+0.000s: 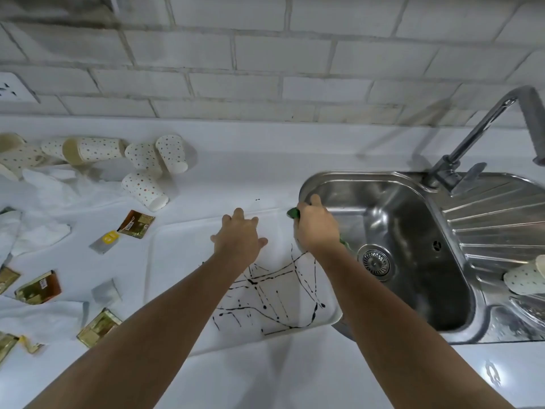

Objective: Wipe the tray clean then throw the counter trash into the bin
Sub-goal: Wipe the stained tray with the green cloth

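Steel sink (368,175) with tap (483,125) at right, white tiled wall (265,54), socket (14,87) far left.

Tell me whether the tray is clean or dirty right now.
Dirty. Black streaks and splatters cross the near half of the white tray; the right hand grips a green cleaning pad at its far right corner.
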The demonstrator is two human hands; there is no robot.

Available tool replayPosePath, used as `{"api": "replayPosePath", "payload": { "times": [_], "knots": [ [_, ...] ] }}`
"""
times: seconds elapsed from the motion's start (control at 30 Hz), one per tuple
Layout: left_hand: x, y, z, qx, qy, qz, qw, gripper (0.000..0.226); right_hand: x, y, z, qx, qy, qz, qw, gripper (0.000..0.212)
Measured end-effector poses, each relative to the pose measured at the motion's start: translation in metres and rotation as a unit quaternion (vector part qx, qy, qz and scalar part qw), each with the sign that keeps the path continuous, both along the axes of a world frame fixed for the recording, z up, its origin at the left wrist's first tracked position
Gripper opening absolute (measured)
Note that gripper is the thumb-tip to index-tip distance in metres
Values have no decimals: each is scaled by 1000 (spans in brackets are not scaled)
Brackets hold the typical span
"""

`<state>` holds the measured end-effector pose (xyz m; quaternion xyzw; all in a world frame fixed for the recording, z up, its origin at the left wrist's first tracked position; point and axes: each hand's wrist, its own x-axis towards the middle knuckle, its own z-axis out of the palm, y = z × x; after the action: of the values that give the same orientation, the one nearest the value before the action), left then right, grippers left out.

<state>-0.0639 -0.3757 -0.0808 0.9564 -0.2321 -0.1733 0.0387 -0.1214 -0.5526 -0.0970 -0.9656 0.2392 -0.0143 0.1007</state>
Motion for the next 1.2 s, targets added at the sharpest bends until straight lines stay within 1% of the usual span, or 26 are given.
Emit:
{"api": "replayPosePath", "payload": {
  "times": [0.1,0.2,0.3,0.37,0.43,0.53,0.63,0.7,0.83,0.9,0.97,1.03,1.07,1.13,1.2],
  "knots": [
    [-1,-4,0,17,-1,11,1000,55,-3,-2,3,-10,9,25,1000,25],
    [2,-11,6,43,27,25,998,55,-16,1,13,-26,36,32,998,26],
    [4,-15,7,42,39,36,998,55,-52,13,18,-26,66,41,997,17],
    [5,-14,3,40,34,25,998,56,-73,19,16,-21,63,48,997,11],
    [9,-10,-3,45,28,0,999,60,-67,17,16,-25,51,36,998,11],
    [17,-4,-9,57,17,-37,998,69,-34,10,14,-28,28,36,999,24],
    [17,-3,-10,51,14,-40,998,69,-18,9,16,-21,29,31,999,31],
    [14,-4,-8,49,13,-38,998,68,-35,10,20,-17,43,32,998,26],
    [19,-4,-10,60,18,-44,997,73,-93,20,14,-3,42,53,998,7],
    [20,-5,-7,74,23,-51,996,76,-89,19,15,-3,33,47,998,9],
    [17,-6,0,82,24,-62,994,77,-67,16,18,-4,30,32,999,10],
    [13,-6,5,78,27,-60,995,77,-45,14,19,-7,36,30,999,23],
    [13,-6,6,72,29,-55,995,76,-41,14,21,-7,39,28,999,26],
    [13,-6,8,68,31,-52,996,78,-52,17,25,-6,44,26,999,23],
    [14,-7,8,73,28,-58,995,79,-88,23,22,-6,52,37,998,16]
  ]
}}
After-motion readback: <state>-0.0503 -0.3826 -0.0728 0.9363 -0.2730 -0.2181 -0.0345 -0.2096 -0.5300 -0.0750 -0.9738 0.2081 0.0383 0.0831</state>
